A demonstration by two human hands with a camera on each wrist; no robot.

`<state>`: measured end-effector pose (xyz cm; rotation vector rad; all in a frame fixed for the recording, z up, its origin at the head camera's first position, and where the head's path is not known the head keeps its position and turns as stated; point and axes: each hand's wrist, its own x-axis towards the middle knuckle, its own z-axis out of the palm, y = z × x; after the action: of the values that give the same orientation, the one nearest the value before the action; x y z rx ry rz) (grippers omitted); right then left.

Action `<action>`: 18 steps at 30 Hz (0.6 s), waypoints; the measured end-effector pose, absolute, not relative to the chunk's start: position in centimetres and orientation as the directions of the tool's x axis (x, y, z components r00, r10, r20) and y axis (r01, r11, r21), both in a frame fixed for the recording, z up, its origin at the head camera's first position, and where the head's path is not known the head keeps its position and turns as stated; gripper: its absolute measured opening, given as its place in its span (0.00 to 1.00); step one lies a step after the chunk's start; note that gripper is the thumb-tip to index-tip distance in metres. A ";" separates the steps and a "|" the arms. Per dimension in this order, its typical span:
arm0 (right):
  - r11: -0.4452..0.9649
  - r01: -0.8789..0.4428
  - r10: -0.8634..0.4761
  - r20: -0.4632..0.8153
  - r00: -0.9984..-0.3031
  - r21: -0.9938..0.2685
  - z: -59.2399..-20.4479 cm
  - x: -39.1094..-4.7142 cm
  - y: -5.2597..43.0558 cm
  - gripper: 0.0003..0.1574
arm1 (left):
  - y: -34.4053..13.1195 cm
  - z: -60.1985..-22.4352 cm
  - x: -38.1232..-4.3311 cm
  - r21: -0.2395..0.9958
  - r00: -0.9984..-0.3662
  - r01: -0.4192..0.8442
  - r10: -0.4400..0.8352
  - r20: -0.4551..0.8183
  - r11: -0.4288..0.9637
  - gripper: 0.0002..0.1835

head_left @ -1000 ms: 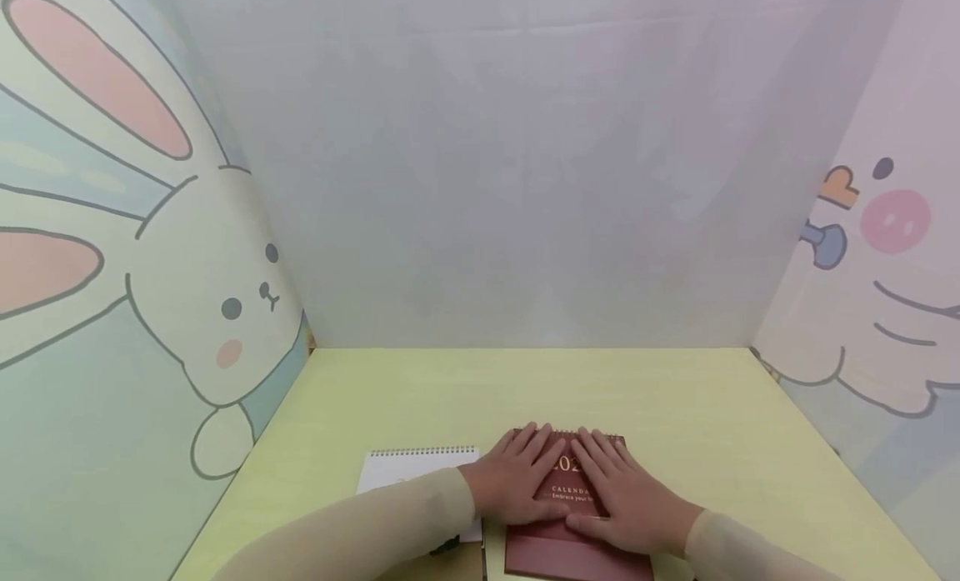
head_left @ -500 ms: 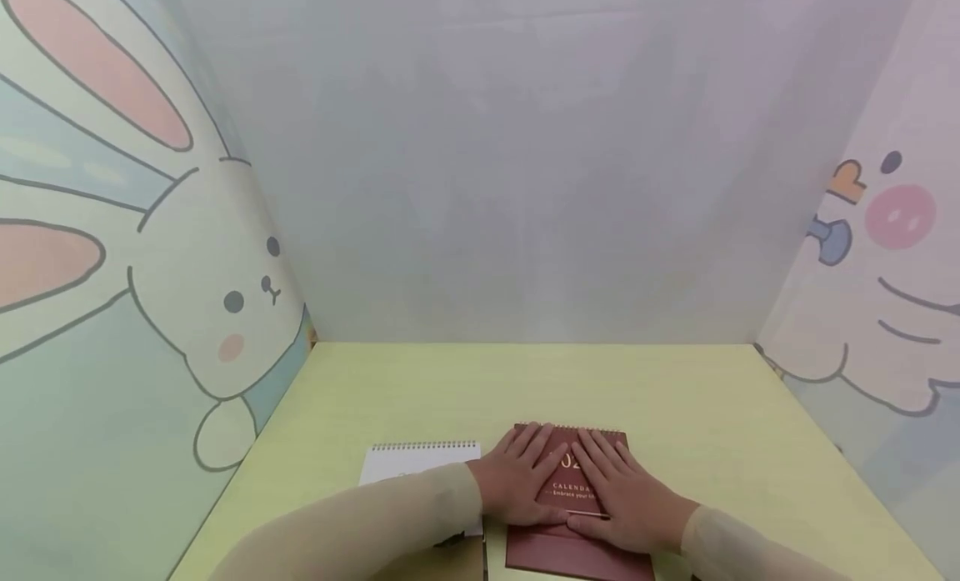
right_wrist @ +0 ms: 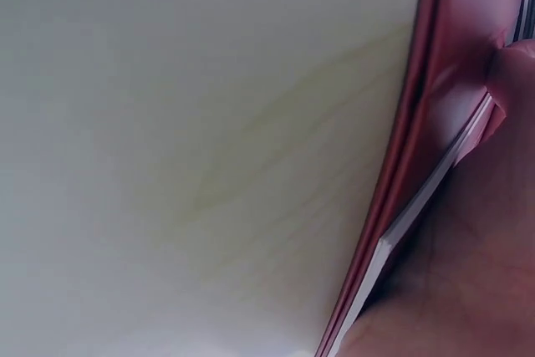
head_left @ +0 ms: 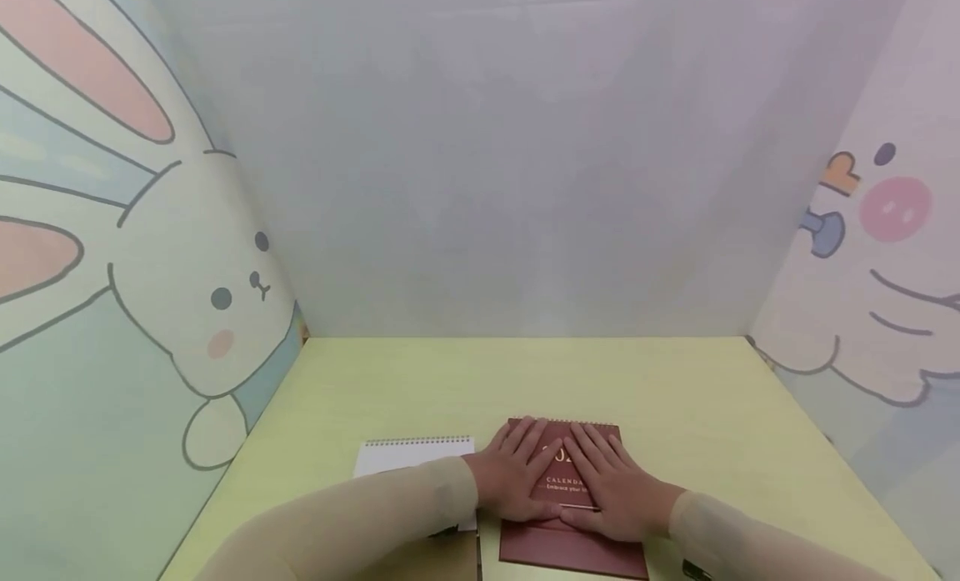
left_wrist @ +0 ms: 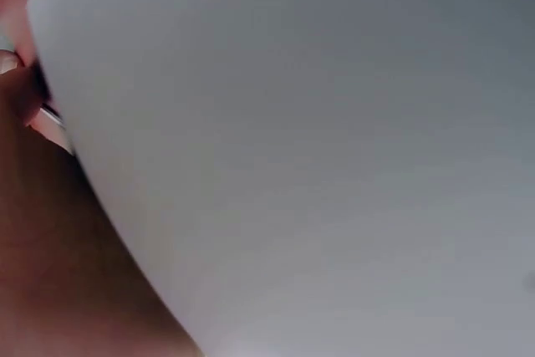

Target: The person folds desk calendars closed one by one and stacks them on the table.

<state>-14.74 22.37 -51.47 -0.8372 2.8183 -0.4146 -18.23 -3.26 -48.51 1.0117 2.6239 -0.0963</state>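
A dark red spiral-bound desk calendar (head_left: 566,473) lies flat near the front of the table, gold lettering on its cover. My left hand (head_left: 512,481) rests on its left half with straight fingers, the tips near the spiral. On the right half lies my right hand (head_left: 618,485), fingers also straight, and the two thumbs meet at the lower middle. Part of the gold year is covered by the fingers. In the right wrist view the red calendar (right_wrist: 401,165) shows its edge and white pages beside the palm. White paper (left_wrist: 292,156) fills most of the left wrist view.
A white spiral-bound calendar (head_left: 412,454) with a brown lower part lies left of the red one, partly hidden under my left sleeve (head_left: 360,514). The pale yellow table (head_left: 525,377) is enclosed by cloth walls, with a rabbit print (head_left: 202,289) on the left.
Both hands stay on the red calendar in the same pose. The whole head view has shifted slightly, so the calendars and table appear a little higher and further left.
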 end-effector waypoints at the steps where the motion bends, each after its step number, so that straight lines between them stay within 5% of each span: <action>1: 0.802 -0.512 -0.559 -0.084 -0.825 -0.309 -51.5 -14.8 22.3 0.70 | -3.3 -48.5 -18.3 0.060 -0.695 0.661 0.640 -0.328 0.748 0.55; 18: 0.801 -0.515 -0.562 -0.084 -0.823 -0.304 -51.3 -14.8 22.3 0.70 | -3.3 -48.0 -18.3 0.095 -0.688 0.653 0.641 -0.340 0.752 0.55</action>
<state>-14.79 22.34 -51.25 -0.8493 2.8178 -0.4033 -18.28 -3.32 -47.97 0.9956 2.5976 -0.0481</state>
